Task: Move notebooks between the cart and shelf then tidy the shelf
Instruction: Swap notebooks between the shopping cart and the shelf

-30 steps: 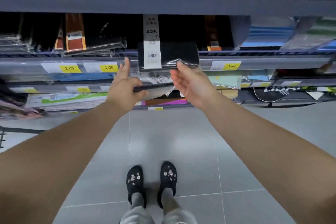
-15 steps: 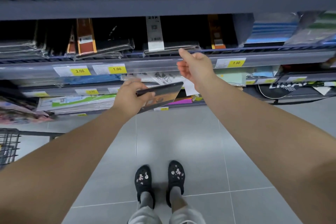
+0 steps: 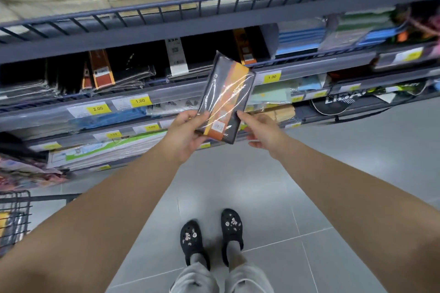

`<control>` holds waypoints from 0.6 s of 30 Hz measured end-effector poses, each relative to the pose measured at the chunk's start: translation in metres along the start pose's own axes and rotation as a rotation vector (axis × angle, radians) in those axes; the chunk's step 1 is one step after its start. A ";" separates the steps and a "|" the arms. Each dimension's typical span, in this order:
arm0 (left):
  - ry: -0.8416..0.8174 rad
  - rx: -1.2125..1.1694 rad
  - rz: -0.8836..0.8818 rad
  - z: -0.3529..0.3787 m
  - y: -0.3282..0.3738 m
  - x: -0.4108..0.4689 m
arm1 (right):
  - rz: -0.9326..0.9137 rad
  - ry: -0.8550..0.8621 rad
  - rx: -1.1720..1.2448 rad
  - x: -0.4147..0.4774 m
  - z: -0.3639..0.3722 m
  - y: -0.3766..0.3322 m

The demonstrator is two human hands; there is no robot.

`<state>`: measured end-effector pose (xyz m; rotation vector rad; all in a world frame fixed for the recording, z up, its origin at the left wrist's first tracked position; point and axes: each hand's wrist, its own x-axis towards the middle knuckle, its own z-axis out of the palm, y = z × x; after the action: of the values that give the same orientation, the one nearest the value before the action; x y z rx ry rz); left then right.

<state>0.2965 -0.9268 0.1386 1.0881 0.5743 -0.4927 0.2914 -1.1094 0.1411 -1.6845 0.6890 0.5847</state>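
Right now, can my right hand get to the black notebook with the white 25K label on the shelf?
Probably yes. The right hand only touches the wrapped notebook the left hand grips, and nothing stands before the 25K notebook but the shelf's low rail.

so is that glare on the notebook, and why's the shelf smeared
head view: yes, glare streaks cross the wrap on the notebook in the left hand; the shelf blurs toward its right end, rails bowed by the wide-angle lens
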 end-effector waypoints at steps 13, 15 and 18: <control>-0.020 0.101 -0.007 0.064 0.002 0.017 | -0.095 -0.217 0.328 -0.005 -0.032 0.003; 0.016 0.355 0.041 0.062 0.003 0.024 | -0.105 -0.200 0.433 0.004 -0.037 0.002; 0.071 0.691 0.183 0.053 0.002 0.032 | -0.116 -0.173 0.469 0.016 -0.045 -0.001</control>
<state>0.3317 -0.9772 0.1376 1.8035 0.3610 -0.5059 0.3043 -1.1556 0.1405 -1.2123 0.5482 0.4386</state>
